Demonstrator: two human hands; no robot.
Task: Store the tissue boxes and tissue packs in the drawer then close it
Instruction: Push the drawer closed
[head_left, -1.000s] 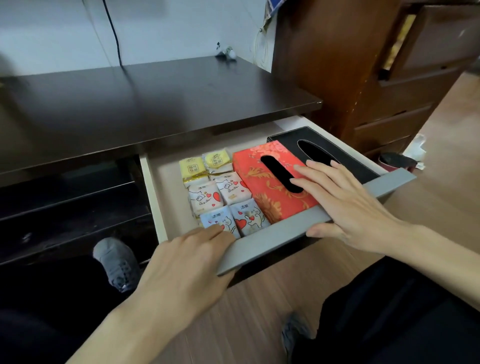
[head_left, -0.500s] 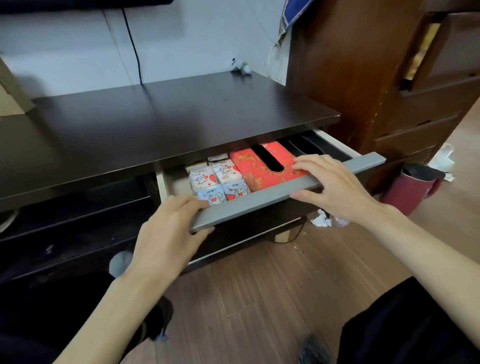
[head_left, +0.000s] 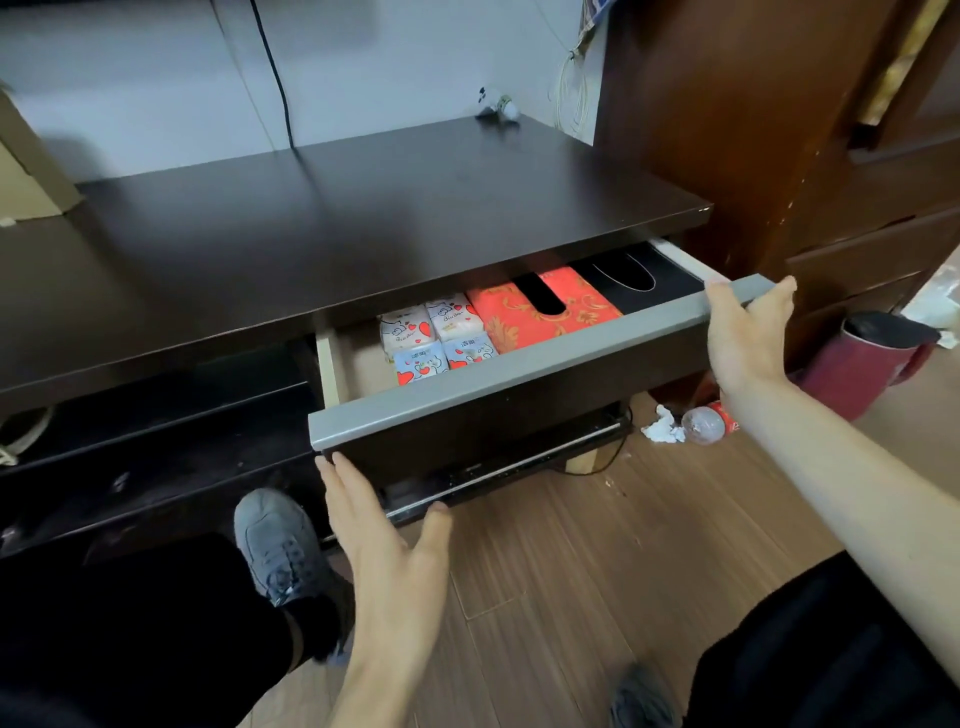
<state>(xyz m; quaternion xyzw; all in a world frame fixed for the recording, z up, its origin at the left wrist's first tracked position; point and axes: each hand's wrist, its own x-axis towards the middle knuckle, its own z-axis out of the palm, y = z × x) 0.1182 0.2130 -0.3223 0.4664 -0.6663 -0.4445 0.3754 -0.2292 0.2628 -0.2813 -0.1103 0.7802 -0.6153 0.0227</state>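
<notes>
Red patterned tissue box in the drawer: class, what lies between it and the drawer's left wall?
In the head view, the small heart-printed tissue packs sit between them.

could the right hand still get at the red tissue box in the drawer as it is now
Probably yes: the drawer is partly open, and the red tissue box shows uncovered behind its grey front. The right hand at that front's right end could reach over.

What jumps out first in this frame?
The red tissue box with gold pattern, lying in the half-open drawer between the heart-printed tissue packs and a black tissue box. Next, both hands on the drawer front: the left hand open at its lower left corner, the right hand open against its right end. On the floor at right stands a dark red kettle.
</notes>
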